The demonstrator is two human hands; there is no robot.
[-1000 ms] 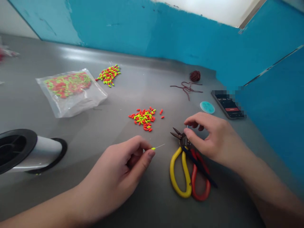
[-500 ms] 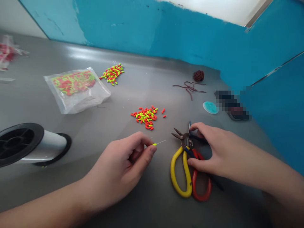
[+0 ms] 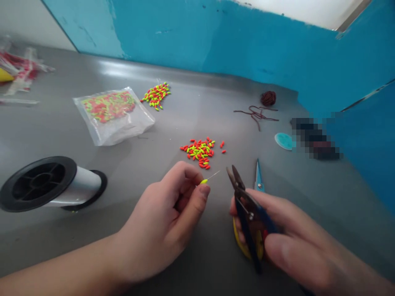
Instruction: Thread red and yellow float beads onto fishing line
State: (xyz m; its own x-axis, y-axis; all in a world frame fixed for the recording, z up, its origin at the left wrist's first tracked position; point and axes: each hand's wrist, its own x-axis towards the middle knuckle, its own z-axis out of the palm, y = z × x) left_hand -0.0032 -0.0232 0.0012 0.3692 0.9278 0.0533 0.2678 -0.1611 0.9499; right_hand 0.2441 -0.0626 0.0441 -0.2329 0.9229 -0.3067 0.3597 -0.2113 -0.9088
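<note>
My left hand [image 3: 168,218] is closed in a pinch on a small yellow-green bead [image 3: 204,181] with a thin clear line sticking out of it to the right. My right hand [image 3: 290,242] is closed around dark pliers [image 3: 243,201] with blue handles, lifted off the table, their open jaws pointing up just right of the bead. Under this hand lies a yellow-handled pair of scissors [image 3: 239,242], mostly hidden. A small blue-handled tool [image 3: 258,176] lies on the grey table [image 3: 173,123] just behind.
A pile of red and yellow-green beads [image 3: 201,150] lies ahead of my hands, another pile [image 3: 156,95] further back beside a clear bag of beads [image 3: 112,113]. A black spool of clear line [image 3: 46,185] lies left. Brown cord [image 3: 257,113], a teal disc [image 3: 284,141] and a phone [image 3: 317,137] sit right.
My right hand has picked the pliers up off the table and brought them toward the bead. The left hand keeps its pinch and has risen slightly. The view has shifted left.
</note>
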